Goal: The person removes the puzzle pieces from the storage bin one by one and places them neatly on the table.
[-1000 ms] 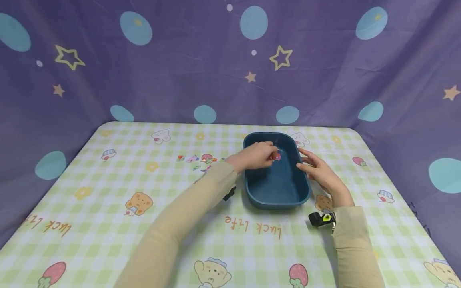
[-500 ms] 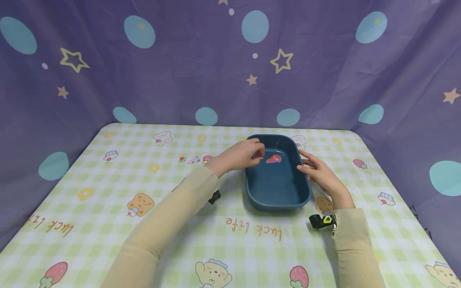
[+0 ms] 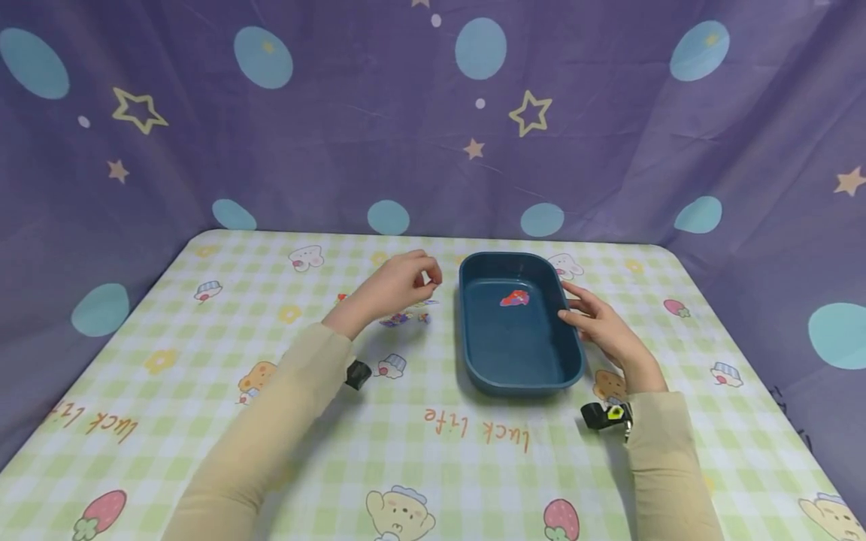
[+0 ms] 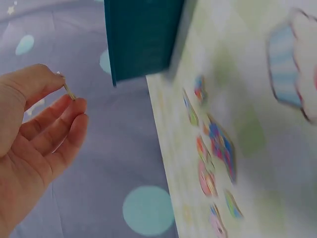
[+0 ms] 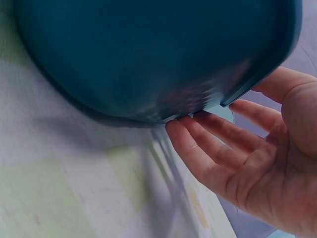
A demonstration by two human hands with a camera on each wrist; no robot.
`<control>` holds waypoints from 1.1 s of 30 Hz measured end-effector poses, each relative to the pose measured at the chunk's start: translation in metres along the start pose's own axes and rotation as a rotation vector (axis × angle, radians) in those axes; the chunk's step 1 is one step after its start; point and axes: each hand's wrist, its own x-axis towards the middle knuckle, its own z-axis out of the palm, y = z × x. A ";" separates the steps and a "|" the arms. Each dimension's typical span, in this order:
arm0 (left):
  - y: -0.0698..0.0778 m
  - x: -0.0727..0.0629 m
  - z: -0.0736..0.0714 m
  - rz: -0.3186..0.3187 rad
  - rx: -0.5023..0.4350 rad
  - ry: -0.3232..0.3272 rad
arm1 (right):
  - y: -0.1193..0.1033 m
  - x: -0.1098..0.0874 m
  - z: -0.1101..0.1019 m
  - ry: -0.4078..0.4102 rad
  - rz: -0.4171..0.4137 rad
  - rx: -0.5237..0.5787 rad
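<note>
In the head view my left hand is above the table, left of a dark blue box. Seen from the left wrist, its thumb and fingertip pinch a small thin flat piece with a pale edge; its printed face is hidden. My right hand grips the box's right wall, thumb at the rim and fingers against the outside. Inside the box lies a red and purple flat cutout. Several small colourful flat cutouts lie on the table under the left hand, which partly hides them in the head view.
A green and white checked tablecloth printed with cartoon figures covers the table. A purple curtain with stars and dots hangs behind and at the sides. Black wrist straps with cameras are on both arms.
My left hand has moved left, out of the box and over the cutouts on the table. The red and purple cutout in the box has come into full view. The right hand stays on the box.
</note>
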 end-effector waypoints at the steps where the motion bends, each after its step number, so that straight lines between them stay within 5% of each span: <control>1: -0.003 -0.003 -0.002 -0.017 0.002 0.002 | 0.000 0.000 0.000 0.000 0.001 0.000; 15: -0.043 -0.038 -0.008 -0.210 0.073 -0.002 | -0.001 0.000 0.000 -0.005 0.006 0.000; 24: -0.067 -0.055 -0.007 -0.315 0.044 -0.074 | 0.000 -0.001 0.000 -0.014 0.000 0.005; 33: -0.081 -0.062 -0.002 -0.335 0.063 -0.135 | 0.001 0.001 -0.001 -0.003 0.001 -0.007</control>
